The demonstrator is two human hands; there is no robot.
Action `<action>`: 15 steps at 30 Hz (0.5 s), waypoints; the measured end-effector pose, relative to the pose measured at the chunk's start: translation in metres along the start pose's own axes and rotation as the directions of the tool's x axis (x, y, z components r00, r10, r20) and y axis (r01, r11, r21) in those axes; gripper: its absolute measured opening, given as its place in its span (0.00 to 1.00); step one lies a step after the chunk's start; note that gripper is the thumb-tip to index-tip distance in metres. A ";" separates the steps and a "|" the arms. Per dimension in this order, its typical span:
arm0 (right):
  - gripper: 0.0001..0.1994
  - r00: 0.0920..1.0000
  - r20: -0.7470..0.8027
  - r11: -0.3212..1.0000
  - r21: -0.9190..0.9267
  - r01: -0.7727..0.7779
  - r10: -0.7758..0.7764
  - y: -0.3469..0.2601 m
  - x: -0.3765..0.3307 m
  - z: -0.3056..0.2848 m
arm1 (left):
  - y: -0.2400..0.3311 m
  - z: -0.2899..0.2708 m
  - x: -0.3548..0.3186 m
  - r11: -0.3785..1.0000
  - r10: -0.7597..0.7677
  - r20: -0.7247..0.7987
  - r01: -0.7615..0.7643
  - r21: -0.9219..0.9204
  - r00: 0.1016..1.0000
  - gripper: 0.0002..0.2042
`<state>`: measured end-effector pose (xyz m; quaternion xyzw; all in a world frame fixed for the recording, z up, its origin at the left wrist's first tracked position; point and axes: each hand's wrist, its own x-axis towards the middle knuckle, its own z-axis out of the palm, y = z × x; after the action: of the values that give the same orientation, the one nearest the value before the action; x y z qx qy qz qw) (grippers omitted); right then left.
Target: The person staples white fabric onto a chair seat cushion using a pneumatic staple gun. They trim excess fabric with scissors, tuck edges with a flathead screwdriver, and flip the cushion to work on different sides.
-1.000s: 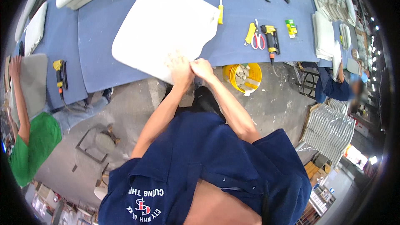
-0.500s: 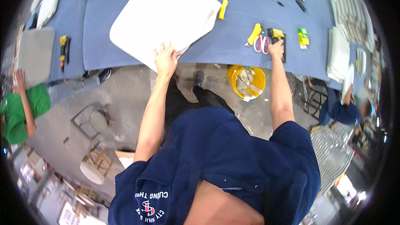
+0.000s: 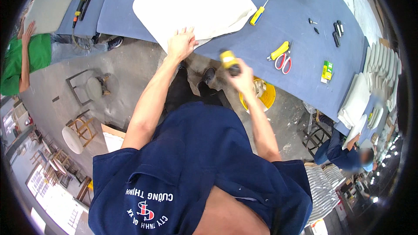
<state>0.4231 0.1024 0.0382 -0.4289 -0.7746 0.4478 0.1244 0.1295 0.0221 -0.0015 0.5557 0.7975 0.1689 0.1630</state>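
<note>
A white seat cushion (image 3: 191, 4) with rounded corners lies on the blue-covered table, its loose cloth edge folded along the near right side. My left hand (image 3: 180, 45) grips its near corner, fingers over the top. My right hand (image 3: 241, 76) is closed round a yellow and black staple gun (image 3: 227, 60), blurred by motion, in front of the table edge and right of the cushion. Beyond the cushion's right side rests a yellow-handled screwdriver (image 3: 257, 16). Farther right lie red-and-white-handled scissors (image 3: 284, 62) and a yellow-handled cutter (image 3: 278, 51).
A green and yellow box (image 3: 327, 72) and small black parts (image 3: 337, 32) lie on the table's right. A yellow bucket (image 3: 270, 98) stands below its edge. Another staple gun (image 3: 82, 4) lies left, near a person in green (image 3: 30, 61). Another person (image 3: 344, 148) works at the right.
My right hand has lifted the staple gun from beside the scissors and brought it left toward the cushion. My left hand stays at the cushion's corner. The view has shifted.
</note>
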 end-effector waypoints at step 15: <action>0.18 0.972 0.156 0.984 -0.075 -0.164 0.174 -0.047 0.031 0.092 | -0.009 0.005 0.000 0.998 0.017 -0.119 -0.024 -0.059 0.993 0.13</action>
<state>0.3256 0.0613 0.0183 -0.4590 -0.7564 0.4660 0.0092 0.1242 0.0201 -0.0098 0.5475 0.7947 0.2275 0.1304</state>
